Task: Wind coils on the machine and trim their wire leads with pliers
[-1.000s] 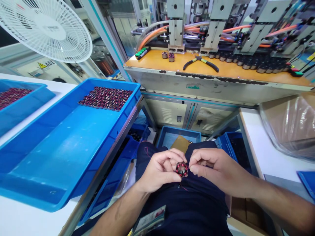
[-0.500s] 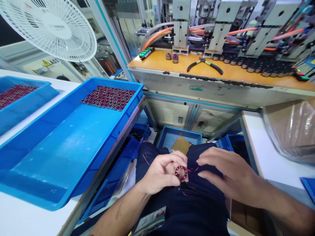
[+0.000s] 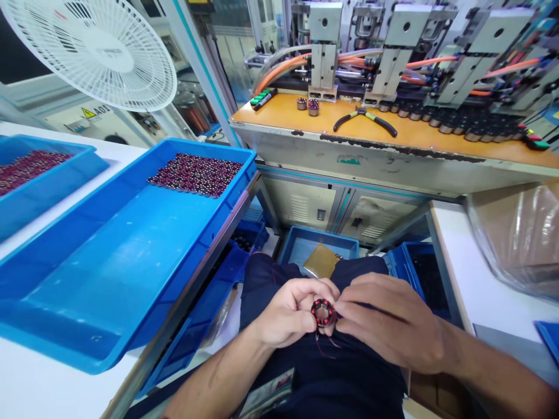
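Note:
A small round stator wound with red wire sits over my lap, thin red wire ends trailing below it. My left hand curls around it from the left, thumb and fingers closed on its rim. My right hand meets it from the right, fingertips pinched against its edge. Both hands rest above my dark trousers.
A big blue tray on the left table holds many wound stators at its far end; a second blue tray lies further left. Ahead are an orange machine bench with pliers, a white fan, and blue bins on the floor.
My right hand, which had lifted off with fingers spread half a second ago, has come back and pinches the stator again. My left hand kept its hold throughout.

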`<state>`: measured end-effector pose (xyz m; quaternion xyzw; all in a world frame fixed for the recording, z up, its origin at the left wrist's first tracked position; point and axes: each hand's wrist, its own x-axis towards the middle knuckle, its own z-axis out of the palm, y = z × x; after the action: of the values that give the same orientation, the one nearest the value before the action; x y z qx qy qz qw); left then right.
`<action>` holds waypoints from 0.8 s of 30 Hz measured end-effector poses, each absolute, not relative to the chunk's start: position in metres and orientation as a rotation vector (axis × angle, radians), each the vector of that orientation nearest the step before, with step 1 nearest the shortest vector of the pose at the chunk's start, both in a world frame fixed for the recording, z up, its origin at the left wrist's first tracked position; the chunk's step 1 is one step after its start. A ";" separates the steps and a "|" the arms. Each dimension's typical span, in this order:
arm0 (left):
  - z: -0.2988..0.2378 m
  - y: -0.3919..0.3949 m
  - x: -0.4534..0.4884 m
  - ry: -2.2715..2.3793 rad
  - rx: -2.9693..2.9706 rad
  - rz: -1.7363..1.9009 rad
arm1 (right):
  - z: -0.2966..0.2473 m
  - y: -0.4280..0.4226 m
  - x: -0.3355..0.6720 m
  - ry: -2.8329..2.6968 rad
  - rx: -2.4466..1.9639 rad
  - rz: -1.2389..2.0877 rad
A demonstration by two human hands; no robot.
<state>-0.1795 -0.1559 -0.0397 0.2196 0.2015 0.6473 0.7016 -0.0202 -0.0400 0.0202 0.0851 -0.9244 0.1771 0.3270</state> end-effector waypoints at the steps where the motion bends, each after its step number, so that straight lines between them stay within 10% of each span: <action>1: -0.039 -0.156 -0.179 0.446 0.479 1.437 | 0.021 -0.040 -0.021 -2.414 0.208 0.466; 24: -0.040 -0.149 -0.188 0.667 0.965 1.572 | 0.005 -0.065 -0.025 -2.177 -0.173 0.779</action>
<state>-0.1877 -0.1492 -0.0398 0.4088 0.2827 0.6659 0.5563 -0.0245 -0.0646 0.0053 -0.0686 -0.8607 0.3078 0.3998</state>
